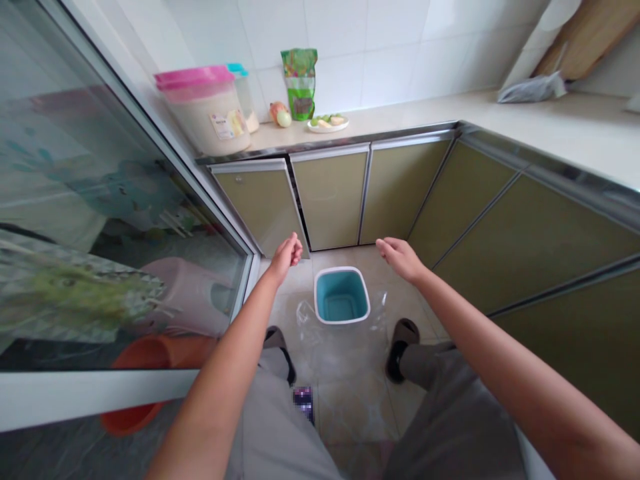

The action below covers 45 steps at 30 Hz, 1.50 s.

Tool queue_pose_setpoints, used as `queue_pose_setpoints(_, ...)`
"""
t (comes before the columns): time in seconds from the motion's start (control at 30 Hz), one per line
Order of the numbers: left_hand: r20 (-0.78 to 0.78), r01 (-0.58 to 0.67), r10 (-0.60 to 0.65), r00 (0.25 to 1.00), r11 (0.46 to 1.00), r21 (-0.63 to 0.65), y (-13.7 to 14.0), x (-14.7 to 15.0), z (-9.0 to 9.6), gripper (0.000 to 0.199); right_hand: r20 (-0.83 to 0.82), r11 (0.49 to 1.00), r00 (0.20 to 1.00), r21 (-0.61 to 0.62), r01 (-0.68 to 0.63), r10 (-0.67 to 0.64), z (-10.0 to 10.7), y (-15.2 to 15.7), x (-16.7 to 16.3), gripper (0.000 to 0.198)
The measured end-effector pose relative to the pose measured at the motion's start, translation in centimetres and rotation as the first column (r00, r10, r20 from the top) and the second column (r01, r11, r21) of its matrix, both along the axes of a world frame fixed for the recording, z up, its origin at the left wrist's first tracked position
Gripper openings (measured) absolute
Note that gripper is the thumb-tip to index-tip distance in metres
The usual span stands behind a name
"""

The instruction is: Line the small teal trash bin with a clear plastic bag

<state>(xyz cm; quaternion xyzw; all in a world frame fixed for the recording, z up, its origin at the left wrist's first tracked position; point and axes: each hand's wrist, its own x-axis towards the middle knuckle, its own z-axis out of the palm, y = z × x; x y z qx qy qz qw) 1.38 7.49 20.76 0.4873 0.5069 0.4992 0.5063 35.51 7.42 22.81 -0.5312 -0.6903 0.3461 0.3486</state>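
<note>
My left hand (289,255) is closed in a fist above the floor, to the left of a small bin (342,319) with a teal inside and a white rim. On the other side, my right hand (399,257) is also closed, thumb side toward the middle. Thin clear plastic (309,320), like a bag, shows as glints on both sides of the bin and below it. Whether it reaches up into my fingers cannot be made out. Nothing is visible inside the bin, which stands upright between my feet and the cabinets.
Cabinets (330,193) line the back and right; one door (257,200) at left hangs slightly ajar. The counter holds a pink-lidded container (205,113), an onion (283,118), a green pouch (300,83) and a plate (327,127). A glass door (125,200) stands left.
</note>
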Motion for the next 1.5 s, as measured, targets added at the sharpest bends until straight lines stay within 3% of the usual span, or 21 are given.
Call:
queue_pose_setpoints(0.07, -0.157, -0.091, 0.088, 0.984, 0.996, -0.013, -2.2, -1.0, -3.8, 0.048, 0.177, 0.998, 0.984, 0.060, -0.017, 0.006, -2.3, -1.8, -0.1, 0.050)
queue_pose_setpoints(0.13, -0.353, -0.163, 0.115, 0.929, 0.980, -0.112, -4.6, -2.2, -8.2, 0.037, 0.363, 0.997, 0.929, 0.012, -0.073, 0.064, -5.6, -3.6, -0.4, 0.039)
queue_pose_setpoints(0.23, -0.625, -0.162, -0.049, 0.779, 0.947, -0.277, -7.7, -3.7, -14.1, 0.026, 0.599, 0.969, 0.762, -0.174, -0.176, 0.246, -11.5, -5.7, -1.1, 0.024)
queue_pose_setpoints(0.3, -0.704, -0.168, -0.138, 0.696, 0.922, -0.347, -8.9, -4.3, -16.8, 0.031, 0.663, 0.934, 0.659, -0.270, -0.232, 0.355, -15.1, -6.5, -1.8, 0.025)
queue_pose_setpoints(0.43, -0.721, -0.168, -0.257, 0.644, 0.871, -0.461, -9.3, -4.5, -19.4, 0.046, 0.663, 0.891, 0.596, -0.348, -0.290, 0.453, -19.5, -7.4, -3.5, 0.038)
queue_pose_setpoints(0.53, -0.727, -0.137, -0.301, 0.617, 0.868, -0.476, -9.0, -4.4, -20.0, 0.052, 0.672, 0.872, 0.556, -0.384, -0.303, 0.489, -20.8, -7.5, -4.2, 0.040)
queue_pose_setpoints(0.7, -0.754, -0.162, -0.270, 0.600, 0.881, -0.444, -8.6, -4.6, -20.6, 0.055, 0.681, 0.872, 0.549, -0.421, -0.249, 0.485, -22.0, -7.3, -3.8, 0.040)
queue_pose_setpoints(0.8, -0.732, -0.164, -0.245, 0.635, 0.884, -0.438, -8.5, -4.6, -21.5, 0.056, 0.678, 0.866, 0.547, -0.447, -0.222, 0.490, -22.5, -7.3, -3.5, 0.041)
queue_pose_setpoints(1.0, -0.607, -0.083, -0.219, 0.764, 0.900, -0.429, -8.4, -4.0, -23.3, 0.033, 0.673, 0.870, 0.554, -0.417, -0.262, 0.489, -21.8, -7.0, -3.4, 0.042)
queue_pose_setpoints(1.13, -0.571, -0.061, -0.186, 0.799, 0.921, -0.385, -8.1, -4.1, -23.1, 0.026, 0.680, 0.892, 0.577, -0.347, -0.290, 0.452, -18.7, -6.3, -3.3, 0.034)
queue_pose_setpoints(1.27, -0.557, -0.031, -0.173, 0.812, 0.941, -0.338, -7.7, -4.3, -22.4, 0.021, 0.648, 0.929, 0.668, -0.214, -0.301, 0.366, -14.5, -5.0, -3.2, 0.031)
queue_pose_setpoints(1.5, -0.582, -0.040, -0.169, 0.795, 0.943, -0.329, -7.9, -4.4, -21.5, 0.023, 0.570, 0.991, 0.819, 0.048, -0.122, 0.073, -8.9, 1.1, -4.6, 0.031)
